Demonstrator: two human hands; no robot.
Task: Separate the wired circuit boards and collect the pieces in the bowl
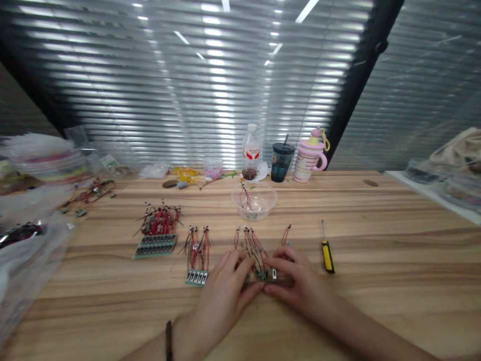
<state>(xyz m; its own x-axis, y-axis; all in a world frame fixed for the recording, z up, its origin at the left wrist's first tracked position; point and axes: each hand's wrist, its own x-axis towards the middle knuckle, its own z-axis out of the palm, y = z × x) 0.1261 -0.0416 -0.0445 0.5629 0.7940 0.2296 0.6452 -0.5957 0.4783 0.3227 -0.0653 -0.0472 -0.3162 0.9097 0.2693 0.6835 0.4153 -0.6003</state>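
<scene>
In the middle of the wooden table, a cluster of small green circuit boards (262,275) with red and black wires lies between my two hands. My left hand (229,281) curls around its left side, thumb along the near edge. From the right, my right hand (298,278) closes in with bent fingers and thumb, the two thumb tips almost meeting. A board with a white-framed switch (274,274) shows by the right fingers. The wires (253,240) fan out away from me. My fingers partly hide the boards, so their exact contact is unclear.
Left of my hands lie a row of wired boards (197,277) and a larger stack (156,245). A clear plastic bowl (259,213) holds more wired pieces. A yellow-black screwdriver (327,255) lies right. Bottle (251,155), dark cup (281,163) and pink mug (306,160) stand behind.
</scene>
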